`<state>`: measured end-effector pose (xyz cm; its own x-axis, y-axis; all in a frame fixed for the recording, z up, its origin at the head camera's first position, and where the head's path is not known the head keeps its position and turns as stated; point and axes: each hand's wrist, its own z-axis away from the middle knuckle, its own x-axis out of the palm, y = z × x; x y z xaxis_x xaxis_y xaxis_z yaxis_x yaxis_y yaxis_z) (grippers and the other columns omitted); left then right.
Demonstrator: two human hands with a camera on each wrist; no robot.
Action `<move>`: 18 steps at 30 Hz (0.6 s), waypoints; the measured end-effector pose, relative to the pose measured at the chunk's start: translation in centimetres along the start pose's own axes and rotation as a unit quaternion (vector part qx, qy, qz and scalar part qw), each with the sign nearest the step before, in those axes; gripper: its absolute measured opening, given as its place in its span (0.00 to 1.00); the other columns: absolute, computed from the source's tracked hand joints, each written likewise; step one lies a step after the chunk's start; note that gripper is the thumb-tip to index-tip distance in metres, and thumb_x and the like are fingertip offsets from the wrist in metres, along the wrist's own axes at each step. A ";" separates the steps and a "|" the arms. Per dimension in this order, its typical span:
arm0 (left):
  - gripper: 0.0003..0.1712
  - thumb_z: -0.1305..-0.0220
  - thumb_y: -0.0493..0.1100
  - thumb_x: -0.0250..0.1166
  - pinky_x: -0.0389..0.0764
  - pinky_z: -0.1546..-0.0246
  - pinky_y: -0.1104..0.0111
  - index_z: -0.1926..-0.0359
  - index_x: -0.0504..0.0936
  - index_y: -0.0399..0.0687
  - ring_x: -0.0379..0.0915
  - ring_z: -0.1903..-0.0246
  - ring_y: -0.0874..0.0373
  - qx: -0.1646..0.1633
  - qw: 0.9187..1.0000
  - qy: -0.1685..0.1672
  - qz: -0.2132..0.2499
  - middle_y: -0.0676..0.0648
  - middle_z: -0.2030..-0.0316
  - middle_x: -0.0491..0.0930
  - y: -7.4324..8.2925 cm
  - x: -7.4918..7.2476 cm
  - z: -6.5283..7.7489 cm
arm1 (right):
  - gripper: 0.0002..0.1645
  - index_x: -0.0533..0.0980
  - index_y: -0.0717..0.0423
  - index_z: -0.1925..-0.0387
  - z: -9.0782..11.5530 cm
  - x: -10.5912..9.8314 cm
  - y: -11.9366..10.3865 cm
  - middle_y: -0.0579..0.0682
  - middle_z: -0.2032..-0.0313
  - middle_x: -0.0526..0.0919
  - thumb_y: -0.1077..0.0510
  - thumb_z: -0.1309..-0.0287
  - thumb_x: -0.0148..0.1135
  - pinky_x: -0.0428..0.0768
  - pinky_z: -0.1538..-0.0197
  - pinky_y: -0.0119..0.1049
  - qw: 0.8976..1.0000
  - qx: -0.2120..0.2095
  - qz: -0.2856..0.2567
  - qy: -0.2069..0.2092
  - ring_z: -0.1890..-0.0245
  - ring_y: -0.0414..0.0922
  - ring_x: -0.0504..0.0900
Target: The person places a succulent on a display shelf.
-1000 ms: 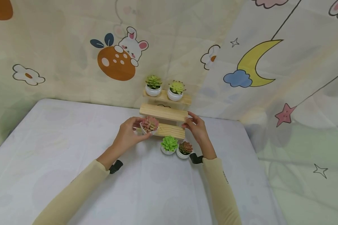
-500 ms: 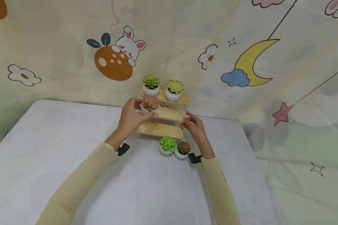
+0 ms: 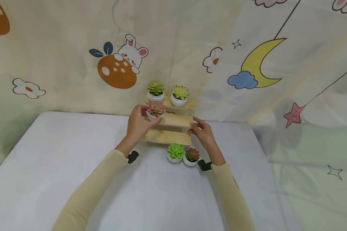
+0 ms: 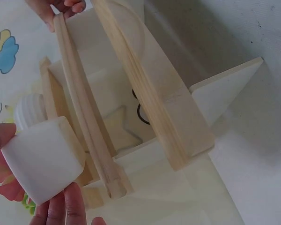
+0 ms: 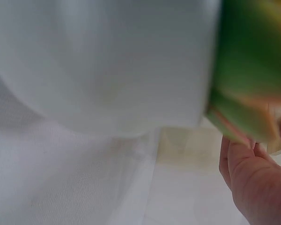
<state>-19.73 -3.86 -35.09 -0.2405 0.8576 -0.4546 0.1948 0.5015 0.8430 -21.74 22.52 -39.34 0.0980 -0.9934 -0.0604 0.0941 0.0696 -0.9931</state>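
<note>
My left hand (image 3: 137,125) grips a small white square pot holding a pink succulent (image 3: 156,109), fingers on the far side and thumb at the front. In the head view the pot overlaps the left part of the stand's middle board; the left wrist view shows the pot's pale base (image 4: 44,159) tilted toward the camera. My right hand (image 3: 203,132) holds the right end of the middle board of a three-tier wooden plant stand (image 3: 177,120) between thumb and fingers. Close by its wrist, a reddish-brown succulent (image 3: 192,155) in a round white pot fills much of the right wrist view.
Two green succulents in white pots, one at the left (image 3: 155,91) and one at the right (image 3: 179,95), stand on the top board. A bright green succulent (image 3: 175,152) is on the white-covered table (image 3: 162,199) before the stand. A printed cloth (image 3: 176,38) hangs behind.
My left hand has raised the pink succulent from in front of the lowest board up to the middle board's left part. My right hand has stayed at the board's end.
</note>
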 end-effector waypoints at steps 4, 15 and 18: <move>0.36 0.56 0.55 0.73 0.76 0.59 0.62 0.52 0.70 0.40 0.72 0.60 0.50 -0.012 1.000 -0.001 -0.010 0.43 0.58 0.73 0.0 0.0 0.7 | 0.30 0.61 0.52 0.33 0.5 0.1 0.2 0.50 0.61 0.74 0.57 0.36 0.54 0.80 0.52 0.35 1.000 0.008 0.023 -0.002 0.69 0.40 0.82; 0.36 0.57 0.58 0.73 0.73 0.67 0.65 0.54 0.71 0.41 0.72 0.64 0.52 -0.009 0.999 0.009 -0.045 0.43 0.60 0.74 0.2 0.6 0.6 | 0.30 0.60 0.54 0.33 0.6 -0.2 -0.1 0.51 0.62 0.74 0.59 0.36 0.53 0.80 0.54 0.31 1.000 0.000 0.012 -0.006 0.69 0.41 0.82; 0.35 0.57 0.59 0.73 0.73 0.67 0.64 0.54 0.71 0.42 0.72 0.65 0.53 -0.003 0.998 0.017 -0.055 0.43 0.61 0.74 0.1 0.7 0.4 | 0.30 0.60 0.54 0.33 0.4 -0.2 -0.2 0.52 0.61 0.74 0.58 0.35 0.53 0.80 0.54 0.32 1.000 -0.009 0.017 -0.006 0.69 0.39 0.82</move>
<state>-19.49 -3.15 -35.51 -0.2925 0.7929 -0.5345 0.1591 0.5915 0.7904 -21.35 22.77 -39.09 0.1127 -0.9893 -0.0925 0.0735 0.1012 -0.9921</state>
